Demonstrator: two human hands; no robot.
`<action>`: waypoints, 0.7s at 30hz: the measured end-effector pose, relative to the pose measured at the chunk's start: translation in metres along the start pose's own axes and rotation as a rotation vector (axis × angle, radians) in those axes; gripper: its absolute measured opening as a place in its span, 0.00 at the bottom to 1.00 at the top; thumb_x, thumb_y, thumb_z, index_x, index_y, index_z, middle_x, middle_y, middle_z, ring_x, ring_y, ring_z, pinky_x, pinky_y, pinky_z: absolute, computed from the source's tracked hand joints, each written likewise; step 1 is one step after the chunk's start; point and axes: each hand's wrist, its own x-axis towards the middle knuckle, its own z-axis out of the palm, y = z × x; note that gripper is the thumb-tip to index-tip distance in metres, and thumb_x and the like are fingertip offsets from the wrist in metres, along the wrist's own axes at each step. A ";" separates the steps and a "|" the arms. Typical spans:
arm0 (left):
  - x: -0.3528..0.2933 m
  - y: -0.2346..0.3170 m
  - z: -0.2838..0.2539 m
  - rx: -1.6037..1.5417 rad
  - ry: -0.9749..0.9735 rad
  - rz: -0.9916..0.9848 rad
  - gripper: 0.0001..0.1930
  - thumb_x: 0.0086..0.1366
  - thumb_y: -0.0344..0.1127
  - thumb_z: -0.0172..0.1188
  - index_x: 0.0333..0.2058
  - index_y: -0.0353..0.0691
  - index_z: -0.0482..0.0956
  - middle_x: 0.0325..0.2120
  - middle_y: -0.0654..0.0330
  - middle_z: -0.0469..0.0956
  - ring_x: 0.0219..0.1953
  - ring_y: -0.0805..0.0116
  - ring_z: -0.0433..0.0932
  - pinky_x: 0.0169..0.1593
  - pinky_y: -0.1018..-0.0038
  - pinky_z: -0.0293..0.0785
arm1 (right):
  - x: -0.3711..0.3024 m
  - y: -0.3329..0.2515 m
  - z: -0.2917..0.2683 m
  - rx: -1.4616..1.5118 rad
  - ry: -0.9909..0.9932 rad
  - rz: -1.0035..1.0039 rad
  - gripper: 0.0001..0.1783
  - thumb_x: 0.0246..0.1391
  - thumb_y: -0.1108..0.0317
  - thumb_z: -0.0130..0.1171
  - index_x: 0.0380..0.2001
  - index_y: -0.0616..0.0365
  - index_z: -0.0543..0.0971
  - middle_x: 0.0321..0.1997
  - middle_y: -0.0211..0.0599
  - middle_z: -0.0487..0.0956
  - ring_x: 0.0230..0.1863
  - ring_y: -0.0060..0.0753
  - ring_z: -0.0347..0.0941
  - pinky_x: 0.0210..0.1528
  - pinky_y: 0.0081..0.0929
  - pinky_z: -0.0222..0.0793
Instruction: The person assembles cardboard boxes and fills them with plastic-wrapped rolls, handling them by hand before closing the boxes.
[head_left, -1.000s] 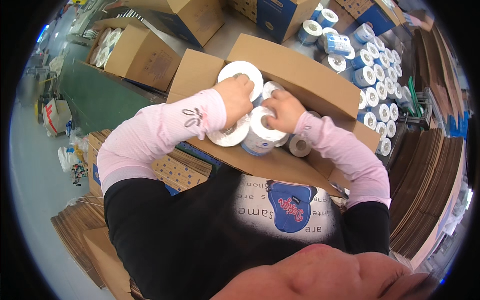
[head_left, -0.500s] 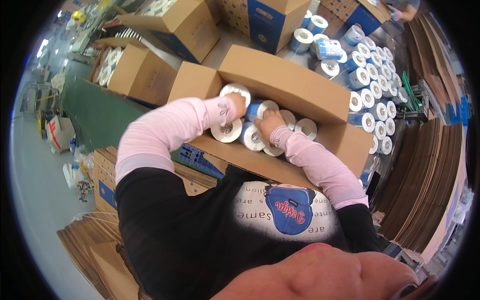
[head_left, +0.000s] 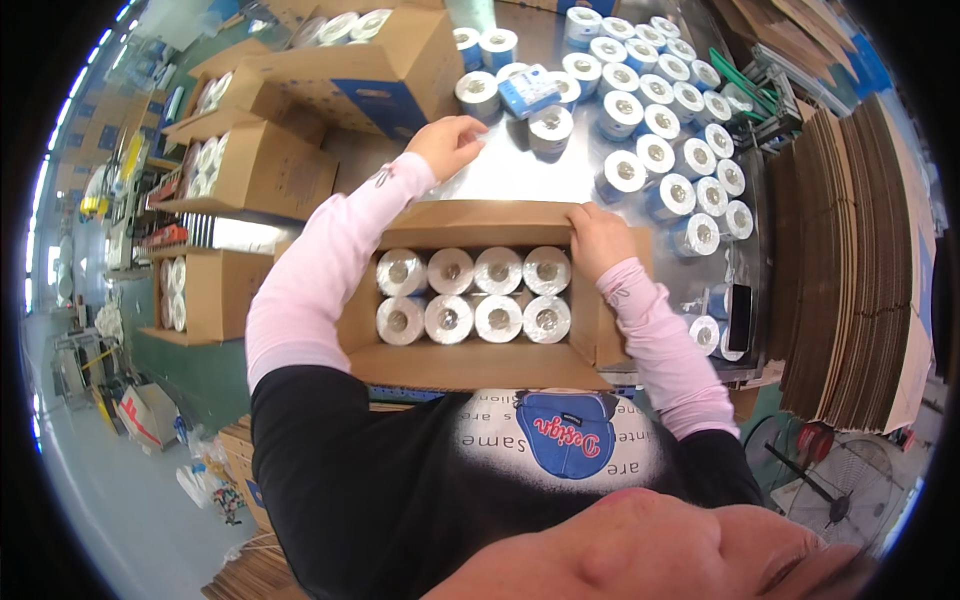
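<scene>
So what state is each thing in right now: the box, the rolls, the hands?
Cardboard box: open, flaps out.
Rolls in box: eight, lying in two rows of four.
Loose rolls: standing upright on the table.
Left hand: open, above the table, holding nothing.
Right hand: on the box's far flap.

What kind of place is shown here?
Probably a packing area in a factory or warehouse. An open cardboard box holds two rows of white rolls, many more wrapped rolls stand on the table, and flattened cartons are stacked alongside.

Left hand (head_left: 447, 145) outstretched forward, fingers loosely curled; right hand (head_left: 597, 240) nearer, palm down, fingers bent.
</scene>
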 end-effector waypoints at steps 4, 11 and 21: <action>0.128 -0.054 0.081 -0.198 0.117 -0.422 0.43 0.55 0.55 0.66 0.63 0.38 0.60 0.50 0.45 0.74 0.53 0.53 0.73 0.57 0.67 0.67 | -0.006 0.026 0.013 0.561 0.250 0.044 0.15 0.48 0.73 0.58 0.43 0.55 0.78 0.48 0.45 0.77 0.41 0.47 0.76 0.44 0.35 0.73; 0.235 -0.121 0.160 -0.513 0.540 -0.592 0.52 0.49 0.46 0.73 0.65 0.31 0.50 0.62 0.42 0.61 0.62 0.52 0.63 0.63 0.68 0.60 | 0.036 0.205 0.039 0.334 0.294 0.293 0.18 0.50 0.66 0.61 0.46 0.56 0.77 0.50 0.47 0.76 0.53 0.51 0.70 0.57 0.40 0.65; 0.205 -0.061 0.141 0.762 0.072 -0.287 0.17 0.58 0.50 0.56 0.46 0.60 0.79 0.35 0.53 0.81 0.43 0.55 0.79 0.47 0.57 0.71 | 0.130 0.242 0.101 -0.335 -0.217 0.444 0.25 0.49 0.59 0.59 0.53 0.40 0.75 0.52 0.48 0.69 0.62 0.51 0.58 0.64 0.51 0.50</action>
